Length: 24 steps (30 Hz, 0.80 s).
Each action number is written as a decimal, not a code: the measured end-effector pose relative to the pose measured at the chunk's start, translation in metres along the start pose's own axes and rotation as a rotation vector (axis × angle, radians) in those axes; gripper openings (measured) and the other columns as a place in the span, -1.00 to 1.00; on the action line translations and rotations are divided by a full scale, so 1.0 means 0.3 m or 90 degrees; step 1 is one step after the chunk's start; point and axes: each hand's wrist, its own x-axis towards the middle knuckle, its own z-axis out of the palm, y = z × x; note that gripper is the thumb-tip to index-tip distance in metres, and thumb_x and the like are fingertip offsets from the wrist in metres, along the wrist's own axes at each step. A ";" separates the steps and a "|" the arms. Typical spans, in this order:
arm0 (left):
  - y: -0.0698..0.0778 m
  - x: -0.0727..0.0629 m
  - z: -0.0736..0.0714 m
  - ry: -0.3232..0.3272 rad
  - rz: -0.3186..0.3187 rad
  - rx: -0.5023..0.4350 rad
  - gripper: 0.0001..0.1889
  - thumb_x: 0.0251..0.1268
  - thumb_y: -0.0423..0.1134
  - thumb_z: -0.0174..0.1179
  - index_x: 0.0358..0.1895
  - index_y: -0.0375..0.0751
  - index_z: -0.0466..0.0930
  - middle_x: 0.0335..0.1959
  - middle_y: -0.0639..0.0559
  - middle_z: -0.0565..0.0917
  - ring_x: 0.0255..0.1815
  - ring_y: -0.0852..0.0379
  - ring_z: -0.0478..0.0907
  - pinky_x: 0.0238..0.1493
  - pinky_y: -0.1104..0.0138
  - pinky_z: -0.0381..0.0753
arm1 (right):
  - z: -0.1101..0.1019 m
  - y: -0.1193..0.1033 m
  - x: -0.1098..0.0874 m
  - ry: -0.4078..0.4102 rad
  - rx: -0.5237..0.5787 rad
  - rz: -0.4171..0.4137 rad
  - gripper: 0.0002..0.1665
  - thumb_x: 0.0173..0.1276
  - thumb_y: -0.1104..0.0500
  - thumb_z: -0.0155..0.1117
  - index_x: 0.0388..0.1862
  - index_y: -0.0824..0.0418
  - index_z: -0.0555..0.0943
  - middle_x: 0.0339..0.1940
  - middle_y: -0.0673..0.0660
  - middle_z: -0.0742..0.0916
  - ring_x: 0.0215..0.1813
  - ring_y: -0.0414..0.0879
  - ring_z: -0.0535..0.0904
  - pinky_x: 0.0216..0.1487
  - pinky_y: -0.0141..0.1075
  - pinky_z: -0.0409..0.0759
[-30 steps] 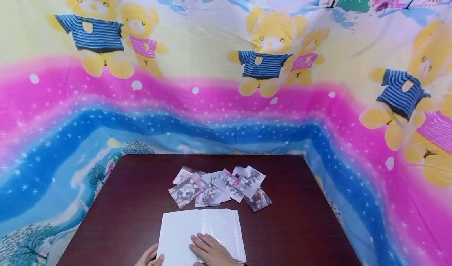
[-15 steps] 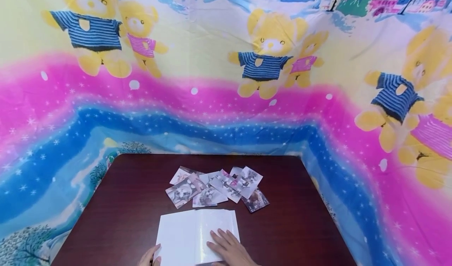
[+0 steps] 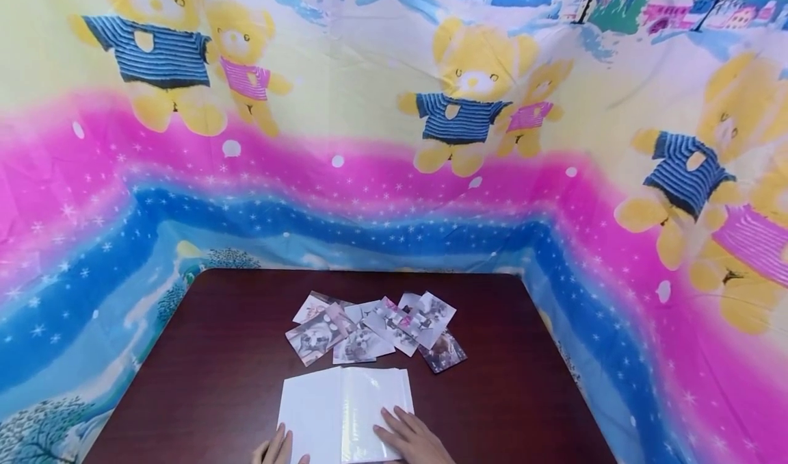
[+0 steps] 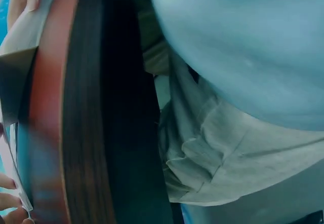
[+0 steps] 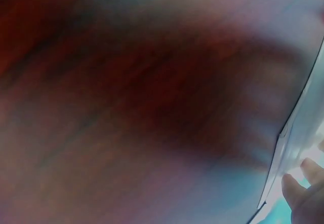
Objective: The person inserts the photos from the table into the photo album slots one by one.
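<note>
A white photo album [image 3: 310, 409] lies open near the front of the table, with glossy clear sleeves on its right-hand page. My left hand [image 3: 277, 448] rests on the left page at its outer edge, fingers extended and the thumb tip lower on the page. On the right page, my right hand [image 3: 415, 440] lies spread near the outer edge. The left wrist view catches the album's edge [image 4: 23, 186] beside fingertips [image 4: 6, 201]. In the right wrist view, fingers [image 5: 311, 171] lie over the album's side [image 5: 298, 115].
Several loose photo prints [image 3: 363, 341] overlap in a pile behind the album. They sit on a dark red-brown table [image 3: 203, 382]. A curtain [image 3: 345, 197] printed with teddy bears surrounds the table's back and sides.
My right hand has slid rightward from the album's centre fold to the right page's outer side. My left hand has moved from the left edge onto the page.
</note>
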 end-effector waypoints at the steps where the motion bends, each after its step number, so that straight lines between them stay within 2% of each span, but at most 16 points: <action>1: 0.014 0.010 -0.003 -0.008 -0.054 0.012 -0.30 0.40 0.28 -0.02 -0.25 -0.41 0.73 -0.14 -0.32 0.70 -0.31 -0.26 0.54 -0.38 0.08 0.43 | 0.002 0.001 0.001 0.002 0.002 -0.002 -0.29 0.50 -0.35 -0.14 0.48 -0.06 0.37 0.43 0.11 0.48 0.37 0.07 0.41 0.44 -0.27 0.12; 3: 0.036 0.031 -0.021 -0.064 -0.118 0.032 -0.31 0.34 0.28 0.03 -0.25 -0.40 0.74 -0.12 -0.30 0.70 -0.32 -0.25 0.54 -0.48 -0.04 0.43 | 0.005 0.002 0.002 0.006 0.008 -0.004 -0.29 0.50 -0.34 -0.14 0.48 -0.06 0.37 0.43 0.11 0.48 0.37 0.08 0.42 0.44 -0.27 0.13; 4: 0.051 0.048 -0.040 -0.127 -0.174 0.050 -0.32 0.30 0.30 0.06 -0.22 -0.37 0.74 -0.08 -0.25 0.69 -0.28 -0.20 0.53 -0.44 -0.04 0.42 | 0.006 0.003 0.003 0.008 0.009 -0.005 -0.28 0.50 -0.35 -0.14 0.48 -0.06 0.37 0.43 0.11 0.47 0.37 0.08 0.42 0.42 -0.26 0.16; 6: 0.070 0.091 -0.069 -0.225 -0.247 0.070 -0.42 0.24 0.25 0.17 -0.20 -0.29 0.74 -0.07 -0.17 0.70 -0.20 -0.15 0.54 -0.38 -0.05 0.39 | 0.008 0.005 0.002 0.010 0.012 -0.006 -0.26 0.48 -0.38 -0.16 0.49 -0.06 0.36 0.44 0.11 0.47 0.38 0.08 0.42 0.37 -0.24 0.23; 7: 0.074 0.114 -0.080 -0.257 -0.271 0.072 -0.48 0.19 0.19 0.24 -0.19 -0.27 0.75 -0.06 -0.15 0.70 -0.18 -0.15 0.55 -0.34 -0.04 0.39 | 0.009 0.005 0.001 0.011 0.017 -0.005 -0.24 0.47 -0.40 -0.15 0.49 -0.06 0.36 0.44 0.11 0.46 0.38 0.08 0.42 0.33 -0.22 0.26; 9: 0.071 0.161 -0.089 -0.288 -0.298 0.078 -0.61 0.10 0.05 0.33 -0.18 -0.20 0.74 -0.07 -0.10 0.70 -0.14 -0.14 0.56 -0.31 -0.02 0.38 | 0.010 0.006 -0.003 0.010 0.029 -0.002 -0.21 0.45 -0.43 -0.14 0.50 -0.07 0.34 0.45 0.11 0.46 0.38 0.08 0.42 0.30 -0.21 0.31; 10: 0.063 0.185 -0.086 -0.280 -0.303 0.073 -0.66 0.09 -0.01 0.35 -0.19 -0.19 0.74 -0.09 -0.10 0.70 -0.14 -0.14 0.56 -0.31 -0.01 0.38 | 0.009 0.006 -0.005 0.009 0.038 0.001 -0.19 0.44 -0.44 -0.14 0.52 -0.07 0.31 0.45 0.11 0.45 0.38 0.09 0.41 0.29 -0.21 0.33; 11: 0.052 0.208 -0.076 -0.254 -0.296 0.063 -0.70 0.07 -0.07 0.36 -0.20 -0.19 0.74 -0.11 -0.10 0.71 -0.15 -0.15 0.58 -0.33 -0.01 0.40 | 0.010 0.007 -0.007 0.008 0.046 0.004 -0.18 0.44 -0.44 -0.14 0.52 -0.07 0.30 0.45 0.11 0.45 0.38 0.10 0.41 0.28 -0.20 0.34; 14: -0.001 0.281 -0.036 -0.190 -0.254 0.032 -0.73 0.03 -0.21 0.37 -0.18 -0.24 0.73 -0.13 -0.16 0.71 -0.17 -0.19 0.60 -0.35 -0.03 0.44 | 0.012 0.009 -0.011 0.010 0.058 0.012 -0.17 0.43 -0.45 -0.14 0.54 -0.08 0.27 0.46 0.11 0.44 0.37 0.11 0.41 0.27 -0.18 0.37; 16: -0.041 0.332 -0.003 -0.179 -0.230 0.011 -0.70 0.05 -0.26 0.38 -0.12 -0.30 0.71 -0.11 -0.20 0.70 -0.13 -0.22 0.60 -0.32 -0.05 0.46 | 0.015 0.010 -0.012 0.015 0.062 0.015 -0.17 0.43 -0.45 -0.14 0.54 -0.08 0.27 0.46 0.11 0.44 0.37 0.11 0.41 0.28 -0.18 0.36; 20: -0.121 0.415 0.063 -0.227 -0.201 -0.007 -0.60 0.12 -0.25 0.39 0.01 -0.39 0.66 -0.01 -0.27 0.67 0.01 -0.25 0.58 -0.21 -0.08 0.50 | 0.028 0.011 -0.012 0.034 0.063 0.013 -0.20 0.43 -0.42 -0.10 0.51 -0.08 0.31 0.44 0.10 0.46 0.36 0.10 0.43 0.33 -0.22 0.27; 24: -0.191 0.459 0.123 -0.306 -0.190 -0.003 -0.50 0.19 -0.20 0.39 0.11 -0.49 0.58 0.10 -0.37 0.59 0.14 -0.31 0.50 -0.06 -0.16 0.51 | 0.043 0.011 -0.013 0.054 0.052 -0.003 -0.23 0.44 -0.40 -0.08 0.50 -0.08 0.33 0.41 0.11 0.50 0.34 0.10 0.45 0.41 -0.29 0.14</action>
